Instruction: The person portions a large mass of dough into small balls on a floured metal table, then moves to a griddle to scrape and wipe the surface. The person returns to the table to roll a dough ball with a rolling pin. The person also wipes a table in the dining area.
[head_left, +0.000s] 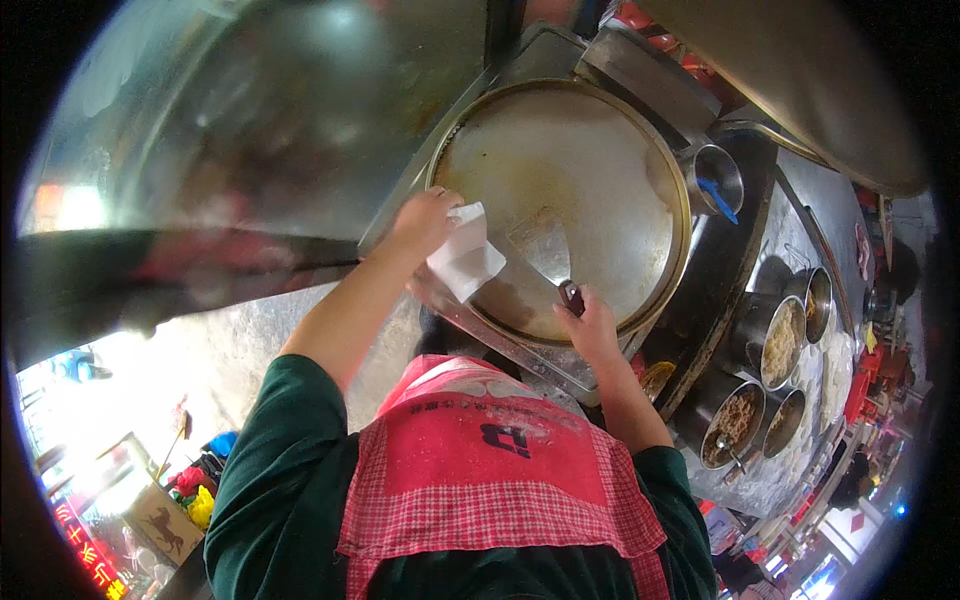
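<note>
In front of me is a large round metal griddle pan (600, 172) with a raised rim and brownish residue on its surface. My right hand (591, 322) grips the dark handle of a wide metal scraper (546, 246), whose blade lies over the lower middle of the pan. At the pan's left rim, my left hand (427, 219) holds a white paper bag or folded paper sheet (463, 255), which hangs partly over the rim. The fingertips of my left hand are partly hidden behind the paper.
Right of the pan stands a metal pot (716, 176) with a blue-handled utensil. Farther right, metal containers of food fillings (782, 341) stand on a floury worktop (727, 480). A big metal panel (300, 97) rises at left; a round lid-like metal piece (795, 82) is upper right.
</note>
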